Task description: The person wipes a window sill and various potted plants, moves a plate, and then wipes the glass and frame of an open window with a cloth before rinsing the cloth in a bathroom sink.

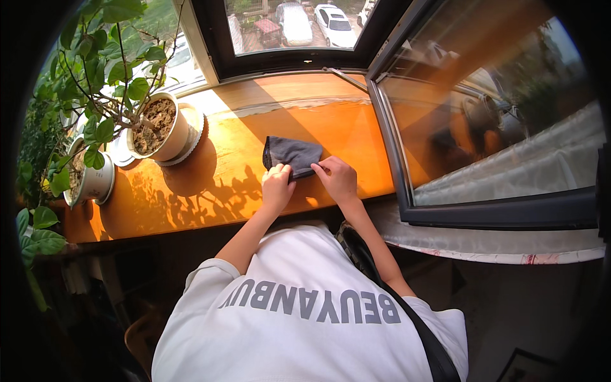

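Observation:
A folded dark grey cloth (297, 153) lies on the orange-brown wooden windowsill (334, 124) in front of me. My left hand (277, 184) grips its near left edge, fingers curled over the fabric. At the cloth's right corner, my right hand (338, 176) pinches the edge between thumb and index finger. The near hem looks slightly raised between the two hands. What lies under the cloth is hidden.
Potted plants stand at the left, one in a white pot (164, 129) on a saucer, another in a lower white pot (98, 179). An open window sash (405, 191) juts in at the right, above a pale cloth cover (458, 241). A metal stay (351, 79) joins sash and frame.

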The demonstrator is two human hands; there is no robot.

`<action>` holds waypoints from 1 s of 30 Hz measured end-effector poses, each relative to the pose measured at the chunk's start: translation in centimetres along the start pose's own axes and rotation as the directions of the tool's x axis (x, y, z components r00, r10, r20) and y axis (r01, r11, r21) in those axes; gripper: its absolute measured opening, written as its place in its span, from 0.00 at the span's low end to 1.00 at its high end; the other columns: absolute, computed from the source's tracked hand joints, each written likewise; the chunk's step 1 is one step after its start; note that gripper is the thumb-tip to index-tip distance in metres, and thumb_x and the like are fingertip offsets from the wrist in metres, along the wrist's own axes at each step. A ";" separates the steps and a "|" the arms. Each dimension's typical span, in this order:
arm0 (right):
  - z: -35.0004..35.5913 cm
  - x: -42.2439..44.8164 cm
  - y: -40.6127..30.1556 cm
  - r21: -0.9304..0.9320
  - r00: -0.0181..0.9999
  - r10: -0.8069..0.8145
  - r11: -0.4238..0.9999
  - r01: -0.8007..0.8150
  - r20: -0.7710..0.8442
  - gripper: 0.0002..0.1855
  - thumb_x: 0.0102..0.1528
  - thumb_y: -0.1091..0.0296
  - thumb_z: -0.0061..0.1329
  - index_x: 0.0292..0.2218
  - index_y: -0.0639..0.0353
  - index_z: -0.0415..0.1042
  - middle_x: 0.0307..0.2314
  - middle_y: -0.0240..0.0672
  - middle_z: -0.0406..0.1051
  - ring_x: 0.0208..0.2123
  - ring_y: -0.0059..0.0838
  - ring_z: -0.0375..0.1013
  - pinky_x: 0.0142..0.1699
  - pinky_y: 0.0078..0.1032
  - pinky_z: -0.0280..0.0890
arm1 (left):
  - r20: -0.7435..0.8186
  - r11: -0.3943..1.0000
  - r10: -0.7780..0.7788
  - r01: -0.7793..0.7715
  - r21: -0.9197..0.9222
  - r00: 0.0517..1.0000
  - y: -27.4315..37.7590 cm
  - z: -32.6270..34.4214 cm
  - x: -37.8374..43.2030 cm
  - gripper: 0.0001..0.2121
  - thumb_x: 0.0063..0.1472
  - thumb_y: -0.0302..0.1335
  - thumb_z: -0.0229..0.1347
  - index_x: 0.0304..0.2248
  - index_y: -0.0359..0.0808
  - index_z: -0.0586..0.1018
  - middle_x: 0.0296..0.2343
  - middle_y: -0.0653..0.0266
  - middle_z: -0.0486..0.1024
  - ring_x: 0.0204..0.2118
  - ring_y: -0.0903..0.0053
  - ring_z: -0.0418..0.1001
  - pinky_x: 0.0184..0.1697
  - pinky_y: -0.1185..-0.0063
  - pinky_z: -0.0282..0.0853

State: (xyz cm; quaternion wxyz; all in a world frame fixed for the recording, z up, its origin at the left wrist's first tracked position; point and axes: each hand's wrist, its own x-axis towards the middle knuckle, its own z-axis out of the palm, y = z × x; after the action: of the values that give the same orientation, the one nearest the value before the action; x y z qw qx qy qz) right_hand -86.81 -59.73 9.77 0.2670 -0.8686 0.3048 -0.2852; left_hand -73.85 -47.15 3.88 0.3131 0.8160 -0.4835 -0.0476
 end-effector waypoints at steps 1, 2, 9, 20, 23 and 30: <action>-0.5 0.1 -0.2 0.002 1.000 0.004 1.000 -0.004 -0.020 0.12 0.49 0.60 0.57 0.22 0.59 0.75 0.19 0.33 0.70 0.22 0.34 0.71 0.27 0.28 0.64 | -0.050 0.999 -0.028 0.026 -0.029 0.998 0.0 -0.9 0.2 0.12 0.45 0.23 0.58 0.32 0.37 0.76 0.30 0.62 0.73 0.37 0.63 0.72 0.41 0.69 0.67; -1.1 0.2 -0.3 0.005 0.999 0.007 1.000 -0.007 -0.039 0.12 0.50 0.61 0.56 0.22 0.59 0.74 0.19 0.34 0.70 0.22 0.34 0.71 0.27 0.27 0.64 | -0.070 1.000 0.002 -0.004 -0.031 0.998 -0.2 -1.7 0.4 0.11 0.45 0.23 0.57 0.32 0.37 0.76 0.31 0.62 0.74 0.37 0.63 0.72 0.42 0.69 0.66; -5.0 2.5 -2.1 0.512 0.930 0.311 0.776 -0.369 0.197 0.14 0.58 0.61 0.49 0.26 0.62 0.72 0.22 0.33 0.74 0.22 0.23 0.75 0.26 0.21 0.66 | 0.172 0.969 0.027 0.016 -0.245 0.985 -1.7 -7.6 1.3 0.12 0.44 0.18 0.60 0.32 0.35 0.78 0.27 0.61 0.76 0.32 0.69 0.74 0.42 0.75 0.65; -8.2 6.8 -2.2 0.679 0.906 0.228 0.602 -0.420 0.358 0.12 0.62 0.61 0.42 0.34 0.61 0.68 0.28 0.33 0.74 0.32 0.26 0.78 0.32 0.16 0.71 | 0.109 0.846 0.140 -0.061 -0.530 0.984 -0.6 -13.8 7.1 0.06 0.52 0.20 0.59 0.32 0.30 0.77 0.27 0.61 0.72 0.30 0.72 0.71 0.36 0.78 0.67; -9.1 9.8 -4.2 0.654 0.966 0.165 0.712 -0.258 0.201 0.13 0.62 0.60 0.44 0.34 0.62 0.69 0.28 0.33 0.74 0.33 0.26 0.78 0.34 0.17 0.72 | -0.158 0.844 0.205 -0.256 -0.470 0.966 1.2 -16.9 10.8 0.06 0.52 0.17 0.58 0.32 0.28 0.77 0.27 0.60 0.73 0.30 0.72 0.72 0.36 0.79 0.67; -13.4 9.4 -7.3 0.690 0.996 0.089 0.720 -0.074 0.013 0.13 0.58 0.62 0.50 0.30 0.64 0.72 0.24 0.30 0.74 0.29 0.19 0.76 0.32 0.14 0.68 | -0.258 0.879 0.334 -0.399 -0.262 0.906 5.3 -22.3 10.7 0.09 0.49 0.15 0.59 0.32 0.33 0.78 0.29 0.64 0.76 0.33 0.72 0.73 0.35 0.81 0.68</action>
State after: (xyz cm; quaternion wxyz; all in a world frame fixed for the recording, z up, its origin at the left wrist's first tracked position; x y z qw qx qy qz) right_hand -86.77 -65.08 26.87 0.5796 -0.6900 0.2177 -0.3751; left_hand -63.79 -47.35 27.06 0.4882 0.6505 -0.5814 0.0221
